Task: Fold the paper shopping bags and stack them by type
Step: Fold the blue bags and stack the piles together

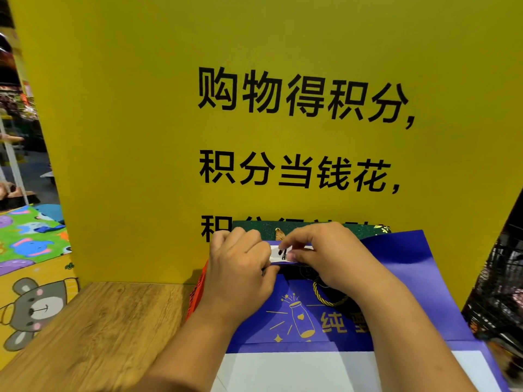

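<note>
Head view: left hand, right hand pinch blue bag (top edge).

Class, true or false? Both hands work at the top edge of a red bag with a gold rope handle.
Not red: the head view shows the left hand and right hand on a blue bag; the rest stands.

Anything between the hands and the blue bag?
Nothing visible. The left hand and right hand pinch the blue bag at its white top edge. The gold cord lies on the bag's face by the right wrist, not in the way.
</note>
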`<state>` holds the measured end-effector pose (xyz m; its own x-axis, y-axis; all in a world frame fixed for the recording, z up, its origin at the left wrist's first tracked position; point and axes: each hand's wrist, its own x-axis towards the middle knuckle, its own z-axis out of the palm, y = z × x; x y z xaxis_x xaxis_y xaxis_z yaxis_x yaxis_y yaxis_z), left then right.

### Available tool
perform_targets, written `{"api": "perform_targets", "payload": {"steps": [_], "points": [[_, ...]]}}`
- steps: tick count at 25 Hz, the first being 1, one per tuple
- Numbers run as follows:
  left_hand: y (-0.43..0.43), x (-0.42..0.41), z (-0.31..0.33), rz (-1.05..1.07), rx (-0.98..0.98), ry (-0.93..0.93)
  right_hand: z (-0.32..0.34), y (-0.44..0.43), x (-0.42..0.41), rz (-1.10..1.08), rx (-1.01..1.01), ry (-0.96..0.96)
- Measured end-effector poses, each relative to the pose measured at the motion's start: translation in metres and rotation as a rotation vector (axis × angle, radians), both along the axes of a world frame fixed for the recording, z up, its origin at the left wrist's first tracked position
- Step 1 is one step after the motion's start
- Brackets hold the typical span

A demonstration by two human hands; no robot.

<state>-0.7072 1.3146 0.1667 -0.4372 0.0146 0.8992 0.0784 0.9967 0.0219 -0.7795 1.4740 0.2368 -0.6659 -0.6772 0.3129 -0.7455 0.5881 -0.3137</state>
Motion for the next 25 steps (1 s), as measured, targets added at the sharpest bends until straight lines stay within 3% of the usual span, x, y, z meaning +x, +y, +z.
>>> {"api": "perform_targets", "payload": {"steps": [4, 16, 19, 22, 24, 25], "points": [[-0.001, -0.001, -0.001, 0.023, 0.014, 0.005, -0.003, -0.004, -0.001, -0.037, -0.046, 0.051], [-0.001, -0.005, 0.004, -0.028, 0.230, 0.012, 0.017, 0.049, -0.036, -0.255, -1.095, 0.168], [0.001, -0.007, 0.002, 0.009, 0.257, -0.026, 0.008, 0.046, -0.042, -0.306, -1.156, 0.105], [-0.001, -0.009, -0.001, 0.061, 0.268, -0.079, 0.009, 0.039, -0.034, -0.340, -1.212, 0.188], [-0.002, -0.009, -0.003, 0.108, 0.286, -0.129, 0.014, 0.034, -0.022, -0.198, -1.131, 0.218], [-0.003, -0.010, -0.003, 0.125, 0.309, -0.165, 0.017, 0.029, -0.013, -0.103, -1.014, 0.142]]}}
